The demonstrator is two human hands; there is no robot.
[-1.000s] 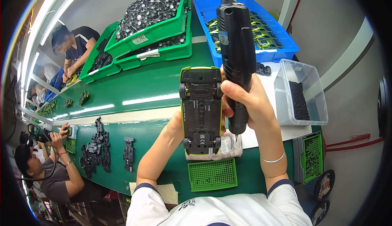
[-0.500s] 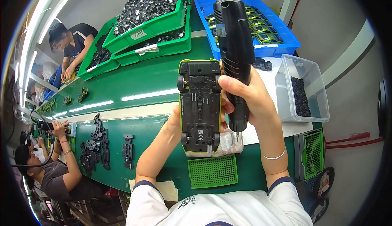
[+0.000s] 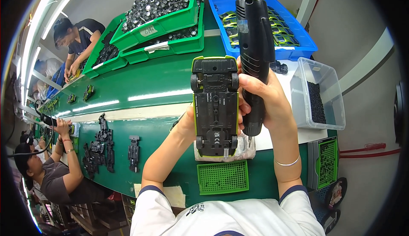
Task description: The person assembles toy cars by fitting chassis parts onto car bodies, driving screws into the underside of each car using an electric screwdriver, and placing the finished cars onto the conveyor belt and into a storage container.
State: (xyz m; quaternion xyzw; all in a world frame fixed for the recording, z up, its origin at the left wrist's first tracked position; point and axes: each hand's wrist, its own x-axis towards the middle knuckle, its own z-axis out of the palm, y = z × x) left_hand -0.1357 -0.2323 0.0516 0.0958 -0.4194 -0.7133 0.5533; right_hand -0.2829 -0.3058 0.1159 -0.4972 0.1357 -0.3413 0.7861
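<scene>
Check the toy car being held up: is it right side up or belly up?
Belly up. The toy car shows its black underside with all four wheels toward the camera, green body edging it, left hand behind, right hand gripping the electric screwdriver.

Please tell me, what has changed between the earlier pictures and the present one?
Very little. The toy car, underside up, and the black electric screwdriver sit slightly higher in the picture, with no change of grip. The left hand still holds the car and the right hand still grips the screwdriver beside it. The green bins, blue bin and clear box look unchanged.
</scene>
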